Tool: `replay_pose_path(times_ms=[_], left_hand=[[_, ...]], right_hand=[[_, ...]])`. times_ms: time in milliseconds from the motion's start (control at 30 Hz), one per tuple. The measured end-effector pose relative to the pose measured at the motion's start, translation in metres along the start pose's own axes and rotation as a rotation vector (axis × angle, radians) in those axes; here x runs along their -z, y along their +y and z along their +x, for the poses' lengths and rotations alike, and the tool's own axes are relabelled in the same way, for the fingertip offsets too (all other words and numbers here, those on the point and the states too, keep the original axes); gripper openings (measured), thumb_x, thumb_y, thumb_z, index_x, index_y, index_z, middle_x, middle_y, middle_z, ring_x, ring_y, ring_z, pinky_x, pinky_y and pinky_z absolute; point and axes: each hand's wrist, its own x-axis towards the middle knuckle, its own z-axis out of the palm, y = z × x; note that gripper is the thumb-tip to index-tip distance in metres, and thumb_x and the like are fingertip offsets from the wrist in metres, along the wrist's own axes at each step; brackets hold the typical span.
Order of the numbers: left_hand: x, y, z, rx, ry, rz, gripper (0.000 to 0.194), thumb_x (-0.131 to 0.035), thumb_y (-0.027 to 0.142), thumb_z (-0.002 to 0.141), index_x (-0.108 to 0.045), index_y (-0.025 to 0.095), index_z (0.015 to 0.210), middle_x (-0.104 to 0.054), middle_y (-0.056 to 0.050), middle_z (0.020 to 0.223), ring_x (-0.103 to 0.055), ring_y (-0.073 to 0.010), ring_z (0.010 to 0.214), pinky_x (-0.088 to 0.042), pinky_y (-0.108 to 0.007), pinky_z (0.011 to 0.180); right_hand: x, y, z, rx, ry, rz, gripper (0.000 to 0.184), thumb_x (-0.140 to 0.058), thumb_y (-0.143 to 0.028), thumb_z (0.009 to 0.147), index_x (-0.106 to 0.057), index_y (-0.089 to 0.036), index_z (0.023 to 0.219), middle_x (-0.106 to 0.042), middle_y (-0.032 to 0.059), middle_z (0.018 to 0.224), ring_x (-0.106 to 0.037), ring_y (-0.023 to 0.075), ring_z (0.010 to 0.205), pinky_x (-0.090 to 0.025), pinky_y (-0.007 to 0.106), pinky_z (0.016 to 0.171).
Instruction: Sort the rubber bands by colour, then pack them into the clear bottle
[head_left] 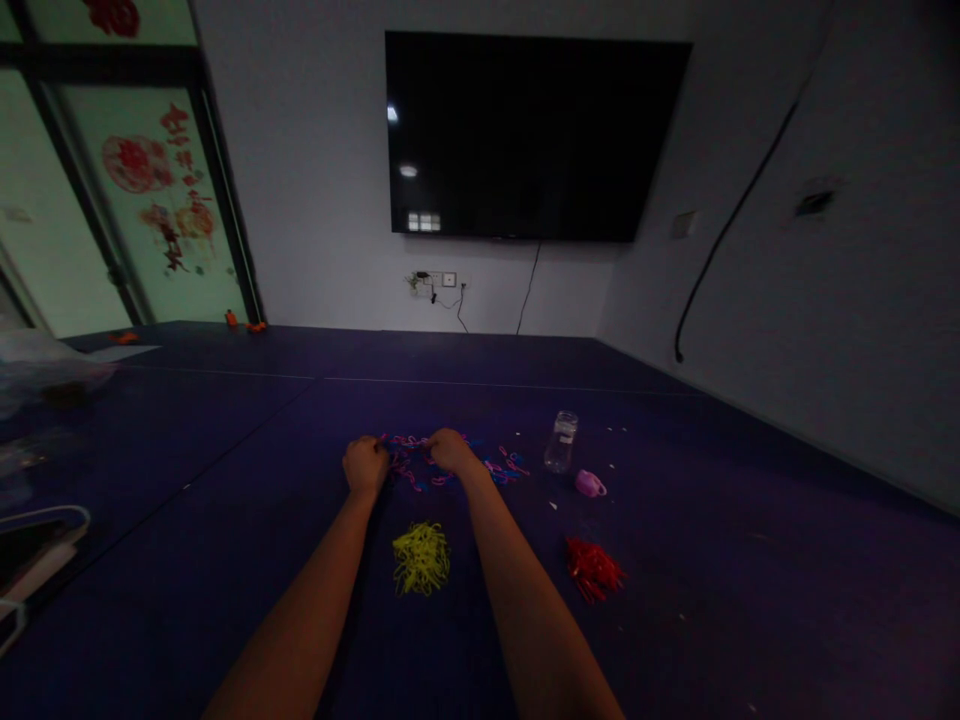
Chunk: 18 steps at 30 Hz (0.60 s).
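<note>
A loose scatter of small pink and blue loop-shaped pieces [409, 470] lies on the dark purple floor. My left hand [366, 464] rests at its left edge, the fingers curled closed; what they hold, if anything, is hidden. At the upper part of the scatter, my right hand [448, 450] points its closed fingers down among the pieces, and I cannot make out anything in them. Between my forearms sits a heap of yellow loops [421, 558]. To the right of my right forearm is a pile of thin red pieces [594, 569].
A clear, open-topped bottle [561, 445] stands right of the scatter, with a pink lid-like piece [590, 484] beside it. White scraps [553, 506] dot the floor. At the left edge are clear plastic bags [45, 365] and a white-edged object [45, 560]. A television [536, 140] hangs ahead.
</note>
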Motion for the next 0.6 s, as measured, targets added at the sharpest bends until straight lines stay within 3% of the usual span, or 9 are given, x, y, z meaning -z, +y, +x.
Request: replay_pose_path(times_ms=[200,467,600], left_hand=[[-0.005,-0.004,0.003,-0.044,0.036,-0.145,0.029,-0.048,0.019,0.078,-0.069,0.020,0.098,-0.071,-0.005,0.099,-0.062,-0.0194,0.094,-0.044,-0.025,0.078],[-0.007,-0.006,0.004,-0.147,0.042,-0.351,0.022,-0.055,0.022,0.076,-0.072,0.019,0.089,-0.073,-0.005,0.089,-0.065,-0.0198,0.086,-0.048,-0.027,0.076],[-0.006,0.000,0.002,-0.242,0.049,-0.455,0.019,-0.056,0.024,0.076,-0.072,0.019,0.085,-0.073,-0.004,0.086,-0.065,-0.0182,0.083,-0.048,-0.028,0.079]], right_hand=[[0.002,0.006,0.003,-0.016,0.043,0.106,0.032,-0.050,-0.009,0.070,-0.073,-0.016,0.091,-0.072,0.0082,0.085,-0.065,0.0166,0.087,-0.042,0.017,0.073],[-0.004,-0.002,0.006,-0.050,0.112,0.292,0.031,-0.051,-0.007,0.066,-0.074,-0.017,0.084,-0.072,0.0072,0.088,-0.065,0.0171,0.088,-0.043,0.018,0.074],[-0.014,-0.009,0.011,-0.114,0.178,0.430,0.029,-0.050,-0.009,0.069,-0.074,-0.017,0.084,-0.072,0.0038,0.080,-0.065,0.0142,0.076,-0.044,0.017,0.065]])
